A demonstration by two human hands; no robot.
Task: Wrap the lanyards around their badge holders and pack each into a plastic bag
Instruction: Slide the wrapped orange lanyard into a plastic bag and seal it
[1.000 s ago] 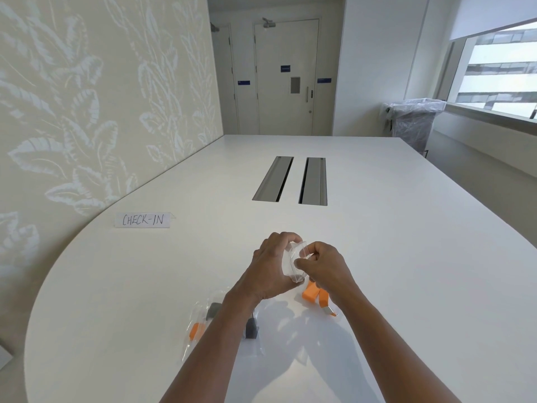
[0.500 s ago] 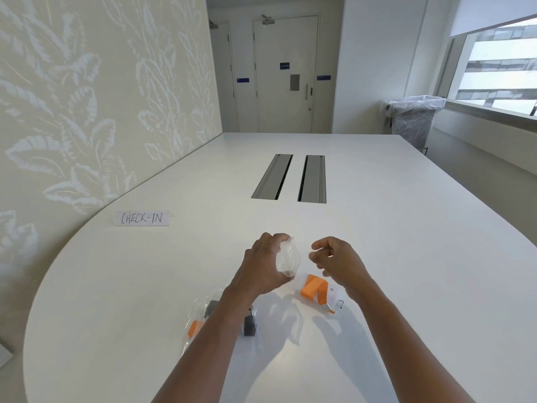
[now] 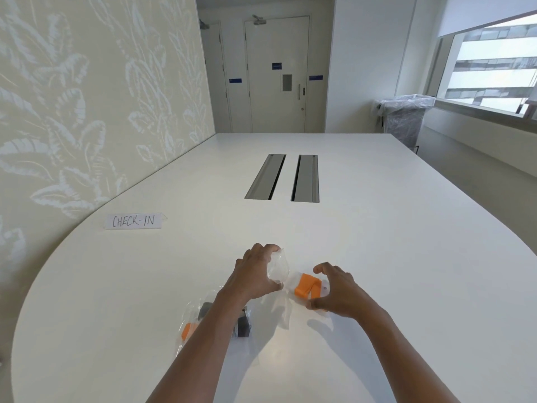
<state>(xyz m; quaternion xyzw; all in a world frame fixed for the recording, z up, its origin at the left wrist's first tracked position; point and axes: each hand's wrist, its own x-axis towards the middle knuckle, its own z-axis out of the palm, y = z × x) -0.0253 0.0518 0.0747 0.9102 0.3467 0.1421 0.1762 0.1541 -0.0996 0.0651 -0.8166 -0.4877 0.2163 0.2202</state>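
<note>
At the left, packed bags (image 3: pixel 203 321) with orange and grey bundles lie on the white table (image 3: pixel 116 286), partly under the forearm. The left hand (image 3: pixel 255 274) pinches an empty clear plastic bag (image 3: pixel 277 267), held just above the tabletop. A second ago both hands worked that bag's mouth together; the right hand (image 3: pixel 334 292) has since dropped, fingers and thumb spread around the orange wrapped lanyard (image 3: pixel 306 286) on the table, seemingly not yet gripping. Bagging likely comes next. The bundle looks neatly wound, with a small clip beside it.
</note>
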